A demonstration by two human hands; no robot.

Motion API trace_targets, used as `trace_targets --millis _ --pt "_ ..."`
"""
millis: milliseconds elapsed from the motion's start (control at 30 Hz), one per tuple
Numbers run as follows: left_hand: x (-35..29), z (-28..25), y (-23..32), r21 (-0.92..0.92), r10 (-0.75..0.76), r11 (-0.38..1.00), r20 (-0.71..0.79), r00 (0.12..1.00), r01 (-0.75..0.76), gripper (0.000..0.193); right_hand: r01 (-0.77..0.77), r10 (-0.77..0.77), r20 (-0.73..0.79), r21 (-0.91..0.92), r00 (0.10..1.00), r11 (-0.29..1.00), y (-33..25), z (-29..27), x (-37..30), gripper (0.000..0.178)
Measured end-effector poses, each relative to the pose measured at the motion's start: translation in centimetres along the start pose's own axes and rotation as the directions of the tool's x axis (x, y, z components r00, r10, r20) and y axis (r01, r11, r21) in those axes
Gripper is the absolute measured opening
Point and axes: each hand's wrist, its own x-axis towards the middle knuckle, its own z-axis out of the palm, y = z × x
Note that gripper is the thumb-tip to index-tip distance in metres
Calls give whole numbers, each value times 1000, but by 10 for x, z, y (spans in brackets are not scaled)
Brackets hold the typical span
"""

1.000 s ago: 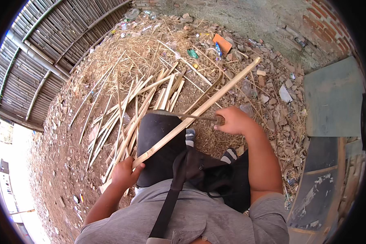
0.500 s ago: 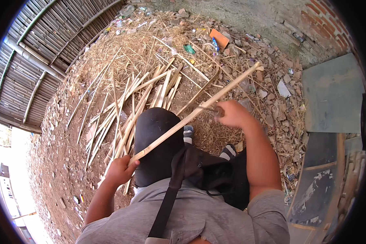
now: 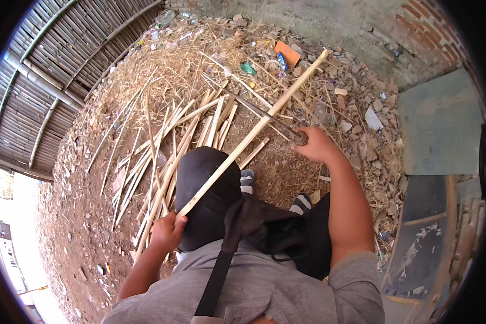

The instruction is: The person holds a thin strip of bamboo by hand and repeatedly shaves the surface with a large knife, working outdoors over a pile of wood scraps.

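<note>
Hands: 2, left hand (image 3: 167,233) and right hand (image 3: 315,144), both the wearer's.
Held wood: 1 long pale strip (image 3: 243,144).
Blade: 1 long thin tool (image 3: 252,107) with a thick rounded handle.
Loose strips: many pale loose strips (image 3: 218,120), overlapping too much for an exact count.
Feet: 2, striped, sandal type unclear.
Panels: 2 at the ground's right edge, one grey-green panel (image 3: 443,124), one dark panel (image 3: 424,243) with peeling patches.
Left fingers: curled round the strip's near end, thumb along the top, no gap visible.
Right fingers: wrapped round the tool handle, clenched; fingertips partly hidden.
Strip position: slants from the left hand across the dark-clad knee (image 3: 200,173), far end up toward the ground's far edge, right of centre.
Strip look: straight, narrow, pale yellow, small dark mark near the held end, far tip slightly uneven.
Tool position: crosses the strip past its middle, tip pointing far left; contact can't be told.
Ground (image 3: 92,227): brown dirt, straw and rubble; loose strips left of centre, orange piece (image 3: 288,54) and green scrap (image 3: 248,68) near the far edge.
Borders: bamboo fence (image 3: 43,81) along the left edge, worn wall (image 3: 329,27) along the far edge, brick showing toward the far-right corner.
</note>
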Motion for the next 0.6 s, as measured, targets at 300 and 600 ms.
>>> trace_targets --millis 300,600 --pt "-1 -13 9 93 1 996 -14 1000 0 53 351 -252 266 -455 931 818 -52 7 -22 26" --pt "7 -12 9 128 28 991 -7 1000 -27 51 -47 36 -68 -158 997 986 2 -19 -8 48"
